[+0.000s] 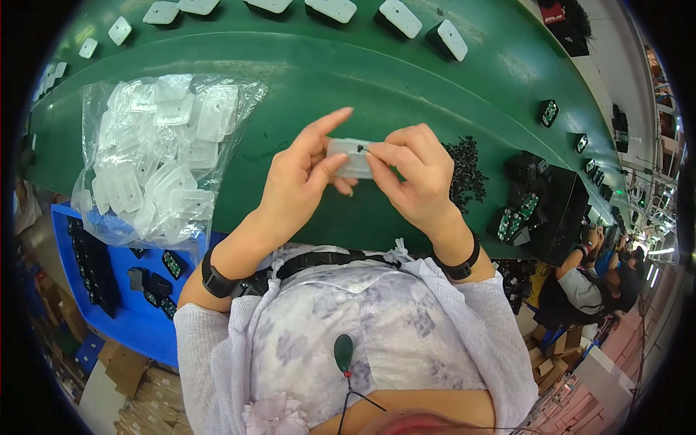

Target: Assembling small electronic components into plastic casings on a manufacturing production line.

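Observation:
Over the green table, my left hand (293, 174) holds a translucent white plastic cover (349, 165) between thumb and fingers, its index finger stretched out above. From the other side my right hand (417, 170) pinches a small black part (361, 148) with thumb and index finger, against the cover's upper face. The part is too small to make out its exact kind. Just right of my right hand lies a loose pile of similar small black parts (467, 167). On the left a clear plastic bag (243, 98) holds many more translucent covers (174, 109).
Black housings with white lids (399, 18) stand in a row along the far side. At right are a black box (569, 217) and black units with green circuit boards (518, 217). A blue bin (130, 330) with black units sits at lower left. Another person (591, 286) works at far right.

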Demonstrator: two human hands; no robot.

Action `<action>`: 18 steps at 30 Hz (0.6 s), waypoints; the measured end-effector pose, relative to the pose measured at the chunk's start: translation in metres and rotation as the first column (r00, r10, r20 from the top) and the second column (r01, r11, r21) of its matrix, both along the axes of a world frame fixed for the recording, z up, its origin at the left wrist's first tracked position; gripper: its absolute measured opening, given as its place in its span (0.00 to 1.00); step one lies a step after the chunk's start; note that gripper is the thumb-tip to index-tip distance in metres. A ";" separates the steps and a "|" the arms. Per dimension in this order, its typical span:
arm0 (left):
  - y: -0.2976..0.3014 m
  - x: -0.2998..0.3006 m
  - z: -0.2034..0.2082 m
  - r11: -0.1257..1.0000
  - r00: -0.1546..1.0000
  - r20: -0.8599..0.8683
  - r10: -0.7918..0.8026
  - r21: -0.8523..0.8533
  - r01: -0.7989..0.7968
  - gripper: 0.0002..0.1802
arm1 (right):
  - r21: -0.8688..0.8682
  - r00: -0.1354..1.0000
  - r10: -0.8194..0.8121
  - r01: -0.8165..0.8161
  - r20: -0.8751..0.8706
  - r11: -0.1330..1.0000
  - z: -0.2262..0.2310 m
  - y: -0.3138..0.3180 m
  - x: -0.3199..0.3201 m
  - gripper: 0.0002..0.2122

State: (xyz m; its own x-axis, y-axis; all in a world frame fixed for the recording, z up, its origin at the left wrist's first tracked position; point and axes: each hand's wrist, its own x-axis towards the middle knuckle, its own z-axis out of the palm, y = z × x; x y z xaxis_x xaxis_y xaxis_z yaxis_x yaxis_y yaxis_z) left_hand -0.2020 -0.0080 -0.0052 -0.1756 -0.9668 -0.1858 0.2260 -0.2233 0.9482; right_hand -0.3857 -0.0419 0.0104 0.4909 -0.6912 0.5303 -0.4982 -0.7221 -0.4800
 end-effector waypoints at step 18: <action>0.003 -0.002 -0.009 0.997 0.995 -0.069 0.072 0.022 -0.071 0.07 | 0.596 0.971 -0.176 0.047 0.161 0.802 -0.001 0.013 0.014 0.02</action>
State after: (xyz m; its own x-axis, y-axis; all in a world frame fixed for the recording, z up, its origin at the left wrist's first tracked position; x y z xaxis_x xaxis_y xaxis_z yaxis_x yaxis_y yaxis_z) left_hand -0.2044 -0.0046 -0.0141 -0.1191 -0.9735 -0.1950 0.3071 -0.2229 0.9252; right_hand -0.3717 -0.0284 0.0097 0.3200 -0.9436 0.0847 -0.4055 -0.2172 -0.8879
